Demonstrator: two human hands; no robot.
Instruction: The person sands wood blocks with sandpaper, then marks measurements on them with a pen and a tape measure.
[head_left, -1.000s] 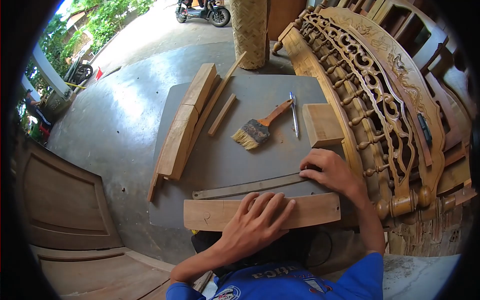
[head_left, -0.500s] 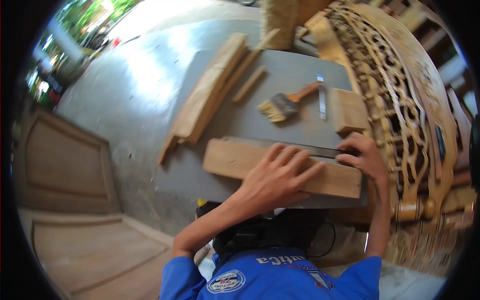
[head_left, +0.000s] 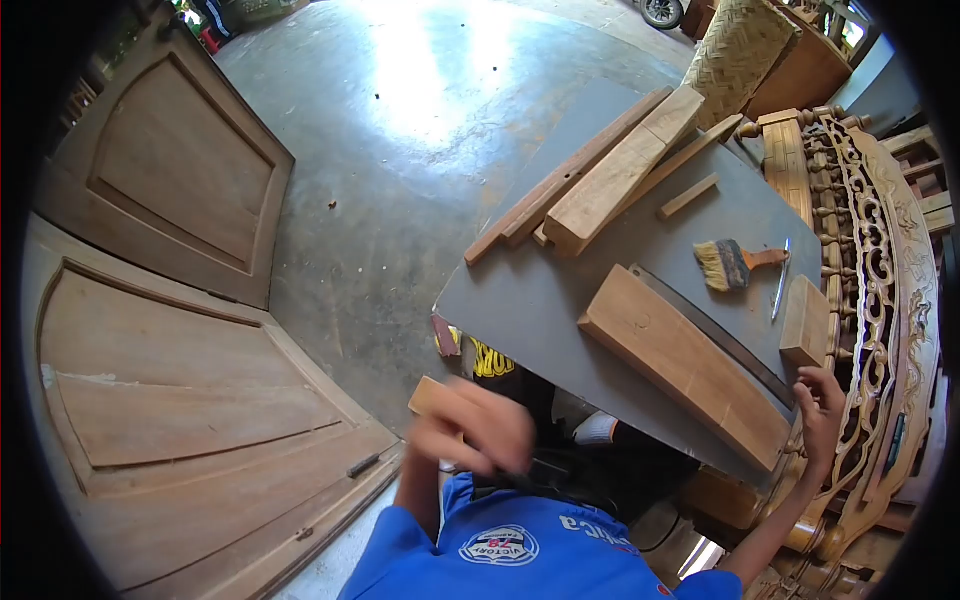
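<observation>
Far left, beyond the left hand [head_left: 472,428]: 2 panelled wooden boards [head_left: 185,165]. Left hand, motion-blurred: fingers curled on a small wooden piece [head_left: 426,393], held off the counter [head_left: 530,300]; exact closure cannot be told. Right of and beyond this hand: long wooden pieces [head_left: 625,170] on the counter. Between the hands: shaped wooden block [head_left: 690,365], lying obliquely, with a flat metal strip [head_left: 715,330] along its far side. Beyond the right hand [head_left: 820,400]: brush [head_left: 735,265], pen [head_left: 781,280] and short block [head_left: 804,322]. Right hand: partly open, fingers bent, near the strip's end; contact cannot be told. Rightmost: carved wooden frame [head_left: 915,290].
</observation>
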